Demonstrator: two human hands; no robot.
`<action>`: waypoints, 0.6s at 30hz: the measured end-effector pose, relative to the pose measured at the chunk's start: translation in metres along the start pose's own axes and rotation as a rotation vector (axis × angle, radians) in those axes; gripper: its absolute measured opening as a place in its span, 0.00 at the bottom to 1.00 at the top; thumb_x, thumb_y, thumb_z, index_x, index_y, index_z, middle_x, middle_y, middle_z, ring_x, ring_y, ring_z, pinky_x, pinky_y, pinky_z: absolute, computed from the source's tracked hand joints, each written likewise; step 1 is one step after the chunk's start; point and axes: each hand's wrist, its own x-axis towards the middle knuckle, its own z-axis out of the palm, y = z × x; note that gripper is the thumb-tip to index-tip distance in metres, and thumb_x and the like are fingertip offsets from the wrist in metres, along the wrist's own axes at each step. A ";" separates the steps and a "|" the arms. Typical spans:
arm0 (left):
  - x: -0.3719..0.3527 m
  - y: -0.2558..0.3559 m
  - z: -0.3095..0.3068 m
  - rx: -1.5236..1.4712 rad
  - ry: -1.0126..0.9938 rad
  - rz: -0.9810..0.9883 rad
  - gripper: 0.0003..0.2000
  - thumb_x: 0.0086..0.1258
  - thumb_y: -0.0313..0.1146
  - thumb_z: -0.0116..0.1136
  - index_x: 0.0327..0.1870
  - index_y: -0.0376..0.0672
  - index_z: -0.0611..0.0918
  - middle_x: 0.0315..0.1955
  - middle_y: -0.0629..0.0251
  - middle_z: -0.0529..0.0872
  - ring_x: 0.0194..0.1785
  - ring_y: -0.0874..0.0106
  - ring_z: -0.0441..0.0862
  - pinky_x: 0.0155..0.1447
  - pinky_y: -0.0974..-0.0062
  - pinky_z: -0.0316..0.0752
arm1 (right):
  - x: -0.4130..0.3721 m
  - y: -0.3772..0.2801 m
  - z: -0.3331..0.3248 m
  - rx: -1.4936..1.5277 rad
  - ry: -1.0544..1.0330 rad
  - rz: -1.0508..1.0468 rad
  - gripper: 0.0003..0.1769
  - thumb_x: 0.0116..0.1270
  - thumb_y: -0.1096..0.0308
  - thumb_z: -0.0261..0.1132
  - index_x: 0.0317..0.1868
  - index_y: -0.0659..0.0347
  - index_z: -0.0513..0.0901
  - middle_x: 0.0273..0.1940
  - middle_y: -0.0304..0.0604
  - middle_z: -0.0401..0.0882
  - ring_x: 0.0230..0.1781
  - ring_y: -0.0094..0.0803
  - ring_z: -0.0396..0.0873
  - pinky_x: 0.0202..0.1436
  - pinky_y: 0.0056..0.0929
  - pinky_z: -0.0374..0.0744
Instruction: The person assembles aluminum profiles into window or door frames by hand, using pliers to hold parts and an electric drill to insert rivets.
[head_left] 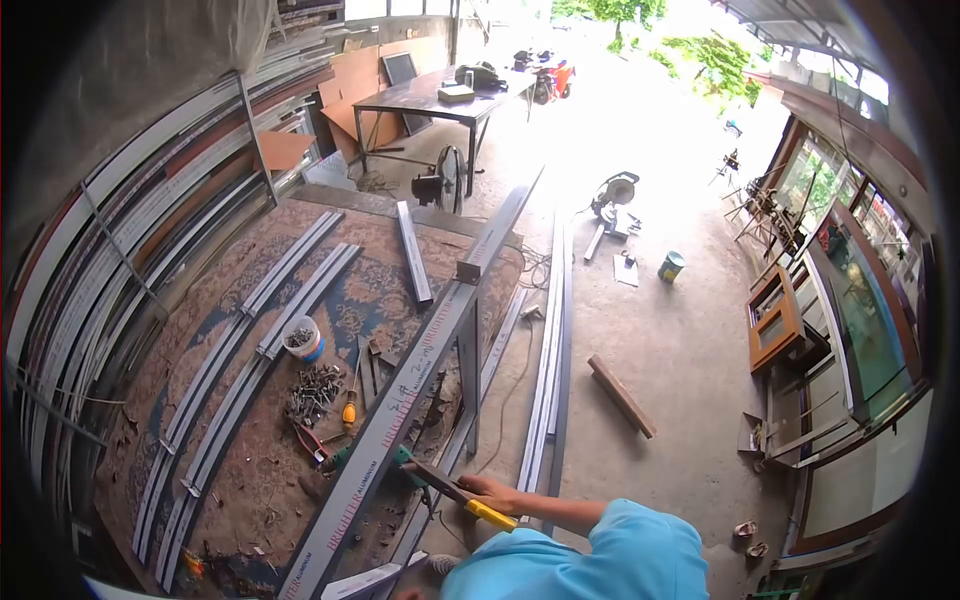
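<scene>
My right hand (pixel 486 494) reaches in from the lower right, out of a light-blue sleeve (pixel 645 545). Its fingers are closed around a tool with a yellow handle (pixel 491 515) and a dark, straight front part (pixel 438 481); the hand covers where the two meet. The dark end points at a long aluminum profile (pixel 378 440) with printed film, which runs diagonally up and away. Something green (pixel 403 456) shows at the profile's edge, just beyond the tool's tip. My left hand is out of sight.
On the patterned carpet (pixel 225 300) are more profiles (pixel 255 355), a tub of screws (pixel 303 339), loose hardware (pixel 315 394), a yellow-handled screwdriver (pixel 349 412) and red-handled pliers (pixel 310 442). A brown bar (pixel 622 397), miter saw (pixel 616 205), can (pixel 671 266) and fan (pixel 447 180) stand farther out.
</scene>
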 end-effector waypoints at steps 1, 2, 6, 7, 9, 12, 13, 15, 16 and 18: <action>0.024 0.023 0.010 -0.044 0.024 0.028 0.10 0.71 0.28 0.67 0.48 0.32 0.85 0.36 0.52 0.90 0.47 0.60 0.90 0.52 0.65 0.84 | 0.002 -0.001 -0.002 -0.036 0.003 -0.057 0.27 0.77 0.49 0.61 0.61 0.64 0.76 0.47 0.47 0.82 0.51 0.33 0.76 0.57 0.39 0.77; 0.056 0.044 0.027 -0.055 0.175 0.126 0.07 0.70 0.25 0.68 0.45 0.33 0.85 0.36 0.53 0.90 0.46 0.64 0.90 0.51 0.67 0.83 | 0.000 -0.013 -0.007 -0.087 0.032 -0.122 0.26 0.77 0.49 0.61 0.61 0.65 0.76 0.47 0.48 0.82 0.51 0.33 0.76 0.58 0.39 0.76; 0.168 0.115 0.059 -0.438 0.451 0.464 0.08 0.80 0.21 0.58 0.55 0.28 0.80 0.48 0.52 0.89 0.48 0.66 0.90 0.53 0.71 0.87 | -0.019 -0.043 -0.026 -0.032 0.065 -0.274 0.22 0.74 0.56 0.64 0.56 0.65 0.76 0.37 0.50 0.78 0.37 0.36 0.74 0.44 0.40 0.76; 0.186 0.121 0.065 -0.474 0.489 0.553 0.09 0.80 0.21 0.58 0.55 0.27 0.80 0.49 0.50 0.89 0.49 0.66 0.90 0.54 0.71 0.87 | -0.017 -0.039 -0.030 0.001 0.043 -0.270 0.22 0.74 0.55 0.64 0.55 0.66 0.75 0.36 0.46 0.76 0.37 0.32 0.71 0.42 0.38 0.74; 0.205 0.126 0.062 -0.566 0.347 0.493 0.12 0.81 0.25 0.58 0.60 0.32 0.79 0.49 0.56 0.90 0.55 0.68 0.88 0.60 0.72 0.85 | -0.027 -0.055 -0.036 0.063 0.043 -0.197 0.24 0.74 0.53 0.64 0.55 0.66 0.74 0.36 0.43 0.74 0.38 0.29 0.69 0.41 0.35 0.72; 0.216 0.135 0.069 -0.765 0.364 0.395 0.12 0.81 0.27 0.60 0.60 0.35 0.80 0.47 0.58 0.91 0.52 0.70 0.89 0.58 0.73 0.86 | -0.041 -0.062 -0.042 0.088 0.074 -0.162 0.26 0.75 0.51 0.63 0.56 0.67 0.74 0.40 0.43 0.74 0.42 0.29 0.70 0.47 0.34 0.73; 0.220 0.140 0.072 -0.839 0.350 0.343 0.12 0.81 0.28 0.60 0.60 0.35 0.80 0.47 0.59 0.91 0.52 0.70 0.89 0.56 0.74 0.87 | -0.045 -0.067 -0.044 0.123 0.107 -0.216 0.27 0.75 0.50 0.64 0.57 0.68 0.74 0.41 0.43 0.74 0.43 0.29 0.70 0.48 0.33 0.73; 0.227 0.148 0.086 -0.938 0.324 0.310 0.12 0.81 0.29 0.60 0.60 0.37 0.80 0.46 0.59 0.91 0.51 0.71 0.89 0.53 0.74 0.88 | -0.051 -0.066 -0.051 0.104 0.114 -0.181 0.28 0.74 0.49 0.64 0.57 0.68 0.74 0.42 0.43 0.74 0.44 0.29 0.70 0.49 0.32 0.72; 0.231 0.149 0.092 -0.953 0.316 0.332 0.12 0.81 0.29 0.60 0.60 0.37 0.80 0.46 0.59 0.91 0.51 0.70 0.90 0.51 0.74 0.88 | -0.053 -0.067 -0.054 0.094 0.121 -0.167 0.29 0.74 0.48 0.65 0.57 0.68 0.74 0.42 0.43 0.74 0.45 0.29 0.70 0.49 0.32 0.72; 0.237 0.152 0.097 -0.934 0.316 0.347 0.11 0.81 0.29 0.60 0.59 0.38 0.80 0.46 0.59 0.90 0.51 0.71 0.90 0.48 0.75 0.89 | -0.055 -0.067 -0.057 0.067 0.125 -0.154 0.30 0.73 0.47 0.65 0.57 0.68 0.74 0.42 0.44 0.75 0.45 0.29 0.69 0.49 0.32 0.72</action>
